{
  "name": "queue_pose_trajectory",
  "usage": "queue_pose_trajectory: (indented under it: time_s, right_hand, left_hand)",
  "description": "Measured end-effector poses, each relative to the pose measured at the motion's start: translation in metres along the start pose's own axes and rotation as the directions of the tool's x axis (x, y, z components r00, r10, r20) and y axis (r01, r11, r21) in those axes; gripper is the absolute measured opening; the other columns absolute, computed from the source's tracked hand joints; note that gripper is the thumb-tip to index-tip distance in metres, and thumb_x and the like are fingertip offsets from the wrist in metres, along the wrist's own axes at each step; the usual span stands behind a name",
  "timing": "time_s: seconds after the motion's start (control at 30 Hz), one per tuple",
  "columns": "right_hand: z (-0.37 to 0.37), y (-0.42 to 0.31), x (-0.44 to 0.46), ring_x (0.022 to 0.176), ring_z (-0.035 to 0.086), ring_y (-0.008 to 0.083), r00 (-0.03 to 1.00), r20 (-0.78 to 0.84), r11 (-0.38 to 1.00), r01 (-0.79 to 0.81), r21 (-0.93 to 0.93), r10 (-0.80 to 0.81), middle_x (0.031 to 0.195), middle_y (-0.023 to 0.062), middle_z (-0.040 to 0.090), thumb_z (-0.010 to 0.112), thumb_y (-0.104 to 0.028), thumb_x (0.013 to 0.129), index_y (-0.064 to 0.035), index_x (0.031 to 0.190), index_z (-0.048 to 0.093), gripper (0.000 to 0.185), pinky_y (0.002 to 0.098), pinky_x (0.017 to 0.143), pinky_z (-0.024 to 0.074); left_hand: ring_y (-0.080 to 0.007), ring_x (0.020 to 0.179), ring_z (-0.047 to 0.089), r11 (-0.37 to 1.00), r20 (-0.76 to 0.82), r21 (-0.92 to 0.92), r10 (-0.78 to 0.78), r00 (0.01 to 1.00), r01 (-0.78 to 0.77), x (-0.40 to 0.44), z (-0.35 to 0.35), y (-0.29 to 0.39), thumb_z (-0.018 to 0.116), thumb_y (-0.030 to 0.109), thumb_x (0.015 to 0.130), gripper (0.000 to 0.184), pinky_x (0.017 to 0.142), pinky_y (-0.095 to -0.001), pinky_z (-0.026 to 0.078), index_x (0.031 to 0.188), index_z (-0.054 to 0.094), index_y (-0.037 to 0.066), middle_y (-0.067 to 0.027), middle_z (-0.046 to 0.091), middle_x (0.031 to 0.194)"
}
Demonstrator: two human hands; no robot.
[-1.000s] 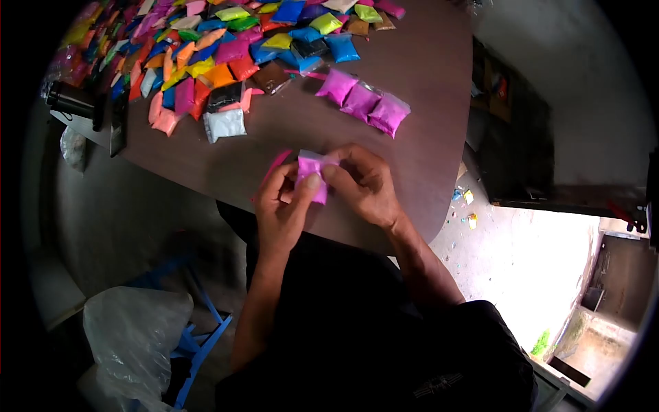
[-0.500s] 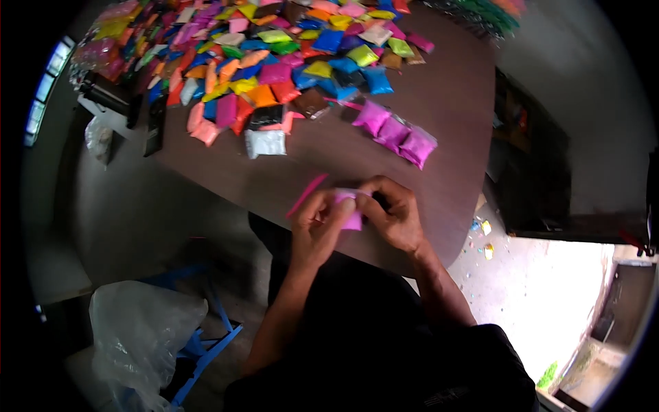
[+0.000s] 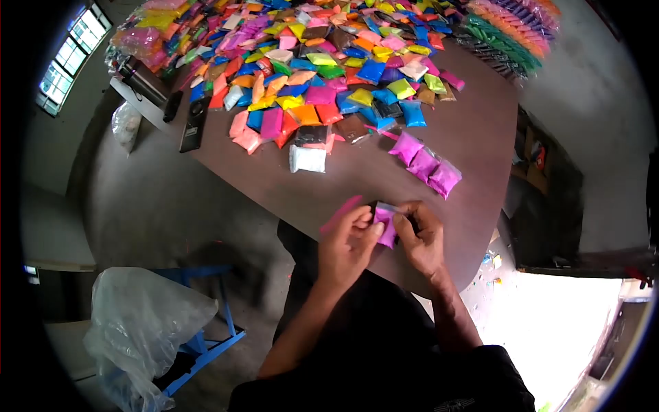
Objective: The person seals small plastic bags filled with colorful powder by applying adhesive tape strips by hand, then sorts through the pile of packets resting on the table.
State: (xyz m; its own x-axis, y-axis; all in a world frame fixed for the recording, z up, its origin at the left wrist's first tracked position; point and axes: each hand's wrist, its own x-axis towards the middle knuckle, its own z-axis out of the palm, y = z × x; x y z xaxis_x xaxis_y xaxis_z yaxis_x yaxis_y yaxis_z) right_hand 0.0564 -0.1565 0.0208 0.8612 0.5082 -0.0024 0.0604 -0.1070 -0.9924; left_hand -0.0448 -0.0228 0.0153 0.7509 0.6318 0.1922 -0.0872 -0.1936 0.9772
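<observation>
Near the table's front edge, my left hand (image 3: 349, 248) and my right hand (image 3: 421, 242) hold a small purple packet (image 3: 386, 233) between them. Its top edge looks like clear plastic. The left thumb presses on the packet's left side, while the right thumb and fingers pinch its upper right. A thin pink strip (image 3: 339, 215) sticks out beside the left fingers; whether it is held or lies on the table, I cannot tell. Beyond the hands, a row of three purple packets (image 3: 424, 165) lies on the table, and left of it is a white packet (image 3: 308, 158).
Many colourful packets (image 3: 322, 95) cover the back of the brown table (image 3: 473, 123). At the left edge lie a dark phone-like object (image 3: 195, 123) and a dark flask (image 3: 143, 81). Bundled packets (image 3: 508, 38) sit far right. A plastic bag (image 3: 141, 323) drapes over a blue frame (image 3: 220, 343).
The camera view has shifted, so the table and hands appear further right and lower. Both hands still hold the purple packet, which now shows more of its face between the thumbs.
</observation>
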Motion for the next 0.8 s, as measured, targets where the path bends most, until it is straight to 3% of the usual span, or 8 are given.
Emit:
queue_pose_trajectory:
  time_s: [0.1, 0.2, 0.23, 0.3, 0.33, 0.47, 0.63, 0.8]
  right_hand:
    - [0.003, -0.002, -0.001, 0.069, 0.057, 0.0061, 0.992, -0.106, 0.992, 0.064, -0.104, -0.075, 0.083, 0.0026, 0.067, 0.07, -0.007, 0.096, 0.003, 0.111, 0.068, 0.017, 0.0249, 0.062, 0.0487]
    - [-0.002, -0.002, -0.004, 0.067, 0.061, 0.0118, 0.981, -0.146, 0.961, 0.086, -0.263, -0.128, 0.085, 0.0099, 0.069, 0.072, -0.005, 0.092, -0.0002, 0.111, 0.071, 0.019, 0.0275, 0.062, 0.0506]
    - [-0.001, -0.006, -0.006, 0.065, 0.063, 0.0148, 0.972, -0.161, 0.932, 0.106, -0.346, -0.171, 0.085, 0.0123, 0.07, 0.072, -0.004, 0.092, -0.0018, 0.11, 0.072, 0.018, 0.0287, 0.062, 0.0514]
    - [-0.003, -0.006, -0.009, 0.062, 0.054, 0.0082, 0.949, -0.185, 0.899, 0.16, -0.409, -0.254, 0.078, 0.0054, 0.064, 0.072, -0.001, 0.091, -0.0008, 0.106, 0.074, 0.015, 0.0262, 0.057, 0.0436]
    - [-0.005, 0.0, -0.011, 0.061, 0.057, 0.0129, 0.933, -0.164, 0.852, 0.208, -0.48, -0.32, 0.079, 0.0073, 0.065, 0.075, -0.003, 0.09, -0.0018, 0.104, 0.074, 0.015, 0.0287, 0.056, 0.0457]
    - [-0.009, -0.005, -0.026, 0.066, 0.067, 0.0247, 0.941, -0.133, 0.754, 0.158, -0.638, -0.311, 0.089, 0.0108, 0.068, 0.081, -0.009, 0.086, -0.0051, 0.1, 0.076, 0.015, 0.0353, 0.059, 0.0531]
    - [-0.011, -0.005, -0.038, 0.072, 0.069, 0.0257, 0.936, -0.129, 0.722, 0.158, -0.673, -0.326, 0.101, 0.0105, 0.065, 0.084, -0.011, 0.083, -0.0069, 0.101, 0.077, 0.02, 0.0365, 0.065, 0.0573]
    - [-0.014, -0.007, -0.037, 0.085, 0.069, 0.0277, 0.909, -0.05, 0.658, 0.261, -0.706, -0.415, 0.103, 0.0096, 0.066, 0.084, -0.007, 0.077, -0.0075, 0.104, 0.078, 0.027, 0.0381, 0.073, 0.0588]
  left_hand:
    - [-0.0196, 0.084, 0.07, 0.91, -0.013, 0.366, 0.214, 0.977, -0.195, 0.007, -0.027, -0.001, 0.082, 0.007, 0.086, 0.026, 0.076, -0.0299, 0.056, 0.11, 0.072, 0.002, -0.0108, 0.073, 0.1]
    - [-0.0305, 0.088, 0.068, 0.794, 0.017, 0.532, 0.338, 0.941, -0.294, 0.011, -0.042, -0.008, 0.082, 0.005, 0.083, 0.025, 0.078, -0.0379, 0.055, 0.106, 0.074, 0.004, -0.013, 0.071, 0.098]
    - [-0.0305, 0.088, 0.068, 0.8, 0.022, 0.523, 0.332, 0.943, -0.293, 0.012, -0.043, -0.008, 0.082, 0.005, 0.083, 0.025, 0.078, -0.0379, 0.055, 0.106, 0.074, 0.004, -0.013, 0.071, 0.098]
    - [-0.0317, 0.092, 0.067, 0.69, 0.094, 0.663, 0.307, 0.947, -0.289, 0.014, -0.043, -0.005, 0.083, 0.008, 0.084, 0.023, 0.08, -0.0399, 0.055, 0.104, 0.074, 0.004, -0.0122, 0.07, 0.097]
    - [-0.0337, 0.088, 0.067, 0.667, 0.11, 0.684, 0.305, 0.946, -0.295, 0.016, -0.043, -0.005, 0.08, 0.011, 0.087, 0.019, 0.077, -0.0415, 0.055, 0.103, 0.073, 0.004, -0.0124, 0.069, 0.094]
    - [-0.0319, 0.081, 0.067, 0.647, 0.15, 0.691, 0.31, 0.939, -0.323, 0.021, -0.046, -0.016, 0.074, 0.012, 0.092, 0.012, 0.07, -0.0416, 0.054, 0.102, 0.071, 0.005, -0.0092, 0.068, 0.093]
    - [-0.0356, 0.078, 0.065, 0.673, 0.152, 0.688, 0.231, 0.961, -0.27, 0.022, -0.047, -0.005, 0.071, 0.01, 0.093, 0.006, 0.068, -0.0434, 0.054, 0.095, 0.067, 0.006, -0.0122, 0.066, 0.091]
    - [-0.0374, 0.072, 0.067, 0.876, 0.204, 0.451, 0.087, 0.975, -0.172, -0.012, -0.037, 0.014, 0.07, 0.004, 0.095, 0.009, 0.064, -0.0409, 0.053, 0.102, 0.067, 0.001, -0.0183, 0.068, 0.086]
